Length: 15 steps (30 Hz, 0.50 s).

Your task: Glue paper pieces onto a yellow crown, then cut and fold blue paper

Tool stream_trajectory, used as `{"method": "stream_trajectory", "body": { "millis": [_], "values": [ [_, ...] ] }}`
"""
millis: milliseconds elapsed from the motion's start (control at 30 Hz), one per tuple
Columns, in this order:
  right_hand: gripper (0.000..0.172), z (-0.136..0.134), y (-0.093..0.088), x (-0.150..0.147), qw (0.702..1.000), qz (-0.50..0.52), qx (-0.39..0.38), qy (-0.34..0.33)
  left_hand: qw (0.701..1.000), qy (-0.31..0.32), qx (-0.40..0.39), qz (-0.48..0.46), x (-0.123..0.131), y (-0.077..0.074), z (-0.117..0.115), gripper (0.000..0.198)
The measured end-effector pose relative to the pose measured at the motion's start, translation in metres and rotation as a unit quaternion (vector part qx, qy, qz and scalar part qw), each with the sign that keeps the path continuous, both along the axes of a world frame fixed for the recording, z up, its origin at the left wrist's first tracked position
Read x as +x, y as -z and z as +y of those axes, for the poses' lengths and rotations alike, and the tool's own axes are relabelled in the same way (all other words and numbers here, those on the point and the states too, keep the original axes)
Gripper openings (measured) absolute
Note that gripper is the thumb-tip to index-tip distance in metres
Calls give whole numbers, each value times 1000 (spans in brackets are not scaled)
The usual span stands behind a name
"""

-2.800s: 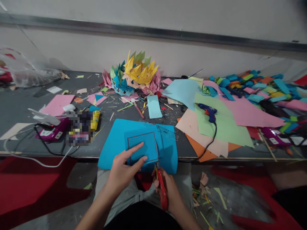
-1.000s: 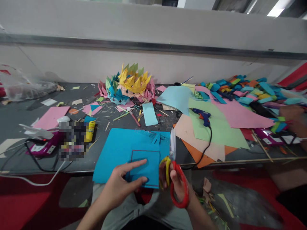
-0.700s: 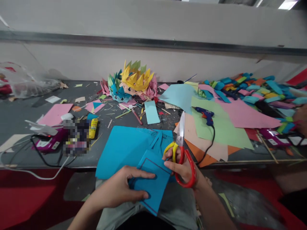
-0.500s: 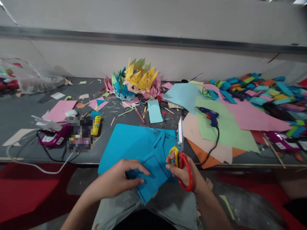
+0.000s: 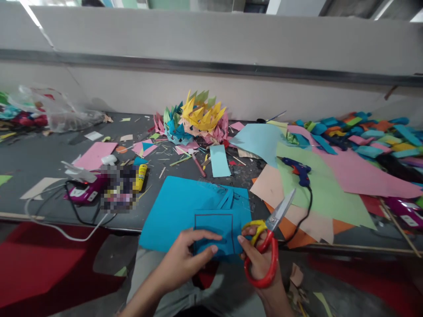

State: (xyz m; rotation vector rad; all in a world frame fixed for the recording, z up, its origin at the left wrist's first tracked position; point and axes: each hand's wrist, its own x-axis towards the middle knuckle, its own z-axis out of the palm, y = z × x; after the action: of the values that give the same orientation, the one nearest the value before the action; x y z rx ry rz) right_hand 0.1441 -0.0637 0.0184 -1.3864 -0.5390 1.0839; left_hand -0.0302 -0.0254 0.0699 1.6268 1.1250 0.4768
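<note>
While our left hand [image 5: 190, 257] has thumb and index spread on the lined blue piece [image 5: 214, 224] (can't tell the rest), our right hand [image 5: 261, 264] has fingers curled round the scissors [image 5: 271, 223].

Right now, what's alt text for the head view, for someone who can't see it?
A person's right-hand grip holds red-and-yellow scissors beside outlined blue paper, where the left-hand grip rests. Behind, the cluttered table bears spiky paper crowns and, on green paper, a glue gun.

left hand [image 5: 185, 256]: index and thumb extended, apart | right hand [image 5: 259, 260]: fingers curled, thumb uppermost | forearms [image 5: 148, 288]: angled inward, converging
</note>
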Motion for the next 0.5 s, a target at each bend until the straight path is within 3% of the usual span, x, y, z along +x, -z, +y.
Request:
{"method": "stream_trajectory", "body": {
  "millis": [167, 333, 500],
  "values": [
    [44, -3, 7, -4, 1000, -7, -11, 5, 998, -22, -62, -8, 2, 1, -4, 35],
    [47, -1, 9, -1, 999, 18, 13, -39, 999, -34, 4, 5, -2, -5, -2, 28],
    [63, -14, 5, 9, 981, 104, 62, -154, 994, -69, 78, 18, -11, -14, 7, 25]
  ]
}}
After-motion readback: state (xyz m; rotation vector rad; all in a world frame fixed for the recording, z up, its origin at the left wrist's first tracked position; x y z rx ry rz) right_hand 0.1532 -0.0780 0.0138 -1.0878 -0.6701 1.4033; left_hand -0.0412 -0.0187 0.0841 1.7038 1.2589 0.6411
